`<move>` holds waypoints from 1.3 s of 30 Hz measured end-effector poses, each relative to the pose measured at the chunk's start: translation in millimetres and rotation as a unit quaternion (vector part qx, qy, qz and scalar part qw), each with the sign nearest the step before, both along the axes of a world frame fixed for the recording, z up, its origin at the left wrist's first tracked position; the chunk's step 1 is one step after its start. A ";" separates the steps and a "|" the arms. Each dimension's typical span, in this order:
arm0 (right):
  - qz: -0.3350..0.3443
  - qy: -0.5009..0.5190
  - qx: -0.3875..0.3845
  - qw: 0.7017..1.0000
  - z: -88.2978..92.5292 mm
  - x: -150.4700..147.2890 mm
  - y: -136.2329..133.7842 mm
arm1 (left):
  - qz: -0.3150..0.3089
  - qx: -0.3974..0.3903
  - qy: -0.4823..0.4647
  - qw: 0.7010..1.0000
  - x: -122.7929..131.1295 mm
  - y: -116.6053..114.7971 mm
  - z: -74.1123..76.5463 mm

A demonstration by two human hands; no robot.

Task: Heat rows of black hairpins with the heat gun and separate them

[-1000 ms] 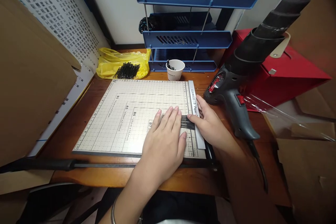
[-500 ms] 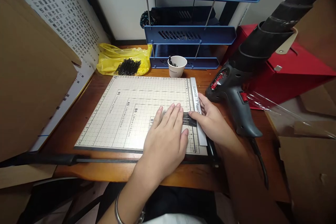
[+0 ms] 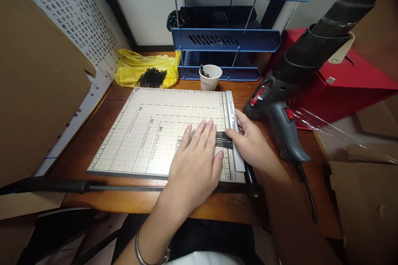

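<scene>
A cream paper trimmer (image 3: 161, 105) with a printed grid lies on the wooden desk. My left hand (image 3: 195, 163) rests flat on it, fingers stretched out and pressed over a row of thin black strips (image 3: 223, 140). The strips lie side by side, their right ends at the white guard rail (image 3: 234, 145); the left ends are hidden under my fingers. At that rail is my right hand (image 3: 251, 143), its thumb on the near side by the strips and its fingers bent on the outer side. The trimmer's blade arm (image 3: 124, 188) is swung down along the front edge.
A yellow plastic bag (image 3: 124, 66) with a pile of black strips (image 3: 152, 77) and a white paper cup (image 3: 209, 83) stand behind the trimmer. Blue tray shelves (image 3: 224, 40) are at the back. A heat gun (image 3: 284, 107) and red box (image 3: 348, 91) crowd the right. Cardboard (image 3: 37, 91) rises left.
Both hands keep nearly the same places on the trimmer and rail. The view has shifted very slightly; nothing else visibly differs.
</scene>
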State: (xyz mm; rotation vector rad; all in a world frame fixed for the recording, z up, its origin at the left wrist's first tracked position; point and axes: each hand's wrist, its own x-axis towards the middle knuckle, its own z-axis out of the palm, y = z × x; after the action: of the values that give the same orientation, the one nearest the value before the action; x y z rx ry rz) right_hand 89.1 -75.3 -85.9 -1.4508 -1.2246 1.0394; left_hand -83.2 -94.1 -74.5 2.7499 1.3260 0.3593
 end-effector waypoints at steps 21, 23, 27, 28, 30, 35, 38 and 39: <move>0.004 0.004 0.001 1.000 2.7 -1.8 -2.1 | -0.011 -0.005 0.011 1.000 0.0 -0.6 1.2; -0.003 0.042 -0.007 0.999 3.9 -1.8 -0.4 | -0.015 -0.006 0.012 1.000 0.6 -1.3 1.9; -0.022 0.129 -0.032 0.991 4.0 -0.8 3.9 | -0.028 -0.013 0.014 0.999 6.3 -4.8 2.5; -0.025 0.135 -0.036 0.990 3.5 -0.5 4.6 | -0.030 -0.015 0.014 0.999 8.3 -5.8 2.6; -0.030 0.134 -0.038 0.990 3.1 -0.6 5.2 | -0.031 -0.019 0.012 0.999 12.2 -7.4 2.9; -0.032 0.152 -0.027 0.988 5.5 -3.5 5.5 | -0.025 -0.025 0.006 0.999 18.9 -8.4 2.4; -0.033 0.161 -0.025 0.986 5.4 -3.1 6.0 | -0.026 -0.015 -0.001 1.000 21.1 -8.8 0.3; -0.034 0.157 -0.027 0.987 4.8 -2.4 6.1 | -0.028 -0.012 -0.003 1.000 21.8 -9.1 -0.5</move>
State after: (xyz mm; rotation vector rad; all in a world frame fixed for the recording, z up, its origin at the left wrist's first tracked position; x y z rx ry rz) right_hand 86.8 -69.2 -81.1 -1.3018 -0.9209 1.2094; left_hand -61.4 -103.2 -75.0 2.7582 1.2400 0.3451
